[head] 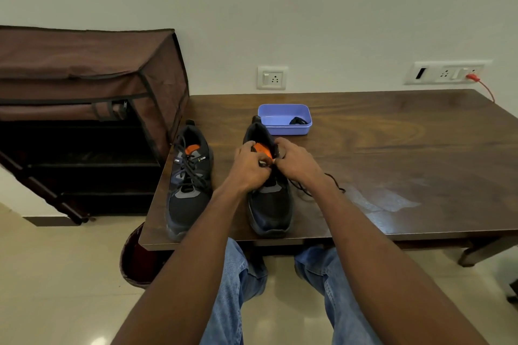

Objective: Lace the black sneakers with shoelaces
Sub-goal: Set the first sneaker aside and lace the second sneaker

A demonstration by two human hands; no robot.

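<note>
- Left hand (248, 166): fingers curled, pinching at something small; arm outstretched.
- Right hand (297, 161): just beside the left, fingers curled likewise, arm extended.

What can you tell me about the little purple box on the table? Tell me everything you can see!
The purple box is a small, shallow tub that looks like smooth plastic, with rounded corners and no lid on it. It sits flat on the brown wooden table, near the wall, just behind the shoe the hands are working on. That shoe's heel looks very close to its front left corner; whether they touch is unclear. Inside, at the right end, lies a small dark bundle, perhaps a rolled shoelace. No hand touches the box.
</note>
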